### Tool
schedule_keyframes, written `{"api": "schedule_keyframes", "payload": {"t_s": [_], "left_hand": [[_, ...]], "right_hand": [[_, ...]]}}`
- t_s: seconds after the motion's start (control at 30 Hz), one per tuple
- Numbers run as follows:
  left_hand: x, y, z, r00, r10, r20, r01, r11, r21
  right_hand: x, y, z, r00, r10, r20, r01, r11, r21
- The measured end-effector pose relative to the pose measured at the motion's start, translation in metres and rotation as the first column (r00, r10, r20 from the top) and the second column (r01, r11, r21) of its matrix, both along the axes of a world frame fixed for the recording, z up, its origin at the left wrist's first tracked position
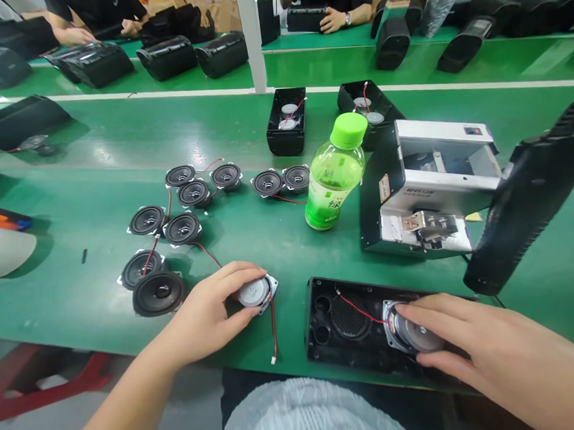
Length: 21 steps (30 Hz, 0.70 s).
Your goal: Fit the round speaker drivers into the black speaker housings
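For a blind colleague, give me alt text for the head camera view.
A person's right hand presses a speaker driver into an open black speaker housing on a green workbench, while the left hand grips another driver; loose drivers and a green bottle lie behind.

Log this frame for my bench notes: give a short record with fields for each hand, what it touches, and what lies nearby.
left hand: grips a speaker, magnet side up, on the table
right hand: presses a second speaker into the open case
wire: red lead hangs from the left speaker
loose speakers: cluster left of centre, cones up
bottle: green, capped, upright
machine: white box behind the case
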<state>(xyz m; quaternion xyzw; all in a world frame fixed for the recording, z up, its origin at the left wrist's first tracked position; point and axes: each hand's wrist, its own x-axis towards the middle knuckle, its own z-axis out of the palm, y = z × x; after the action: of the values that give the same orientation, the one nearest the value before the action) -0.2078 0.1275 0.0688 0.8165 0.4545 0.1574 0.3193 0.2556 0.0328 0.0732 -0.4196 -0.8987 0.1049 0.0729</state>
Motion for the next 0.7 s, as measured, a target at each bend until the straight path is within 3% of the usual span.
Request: {"api": "schedule_keyframes", "payload": {"t_s": [0.2,0.57,0.7], "left_hand": [[-0.002,0.001,-0.005,0.993,0.093,0.072,-0.091,0.996,-0.024],[-0.004,0.000,-0.012,0.992,0.104,0.066,-0.103,0.995,-0.010],[-0.003,0.001,-0.013,0.992,0.098,0.079,-0.098,0.995,-0.012]], "right_hand": [[-0.003,-0.001,-0.001,0.999,-0.037,-0.017,0.037,0.999,-0.001],[-0.003,0.002,0.002,1.000,-0.003,-0.027,0.004,0.999,0.048],[0.013,-0.003,-0.002,0.996,-0.072,-0.045,0.071,0.997,-0.016]]}}
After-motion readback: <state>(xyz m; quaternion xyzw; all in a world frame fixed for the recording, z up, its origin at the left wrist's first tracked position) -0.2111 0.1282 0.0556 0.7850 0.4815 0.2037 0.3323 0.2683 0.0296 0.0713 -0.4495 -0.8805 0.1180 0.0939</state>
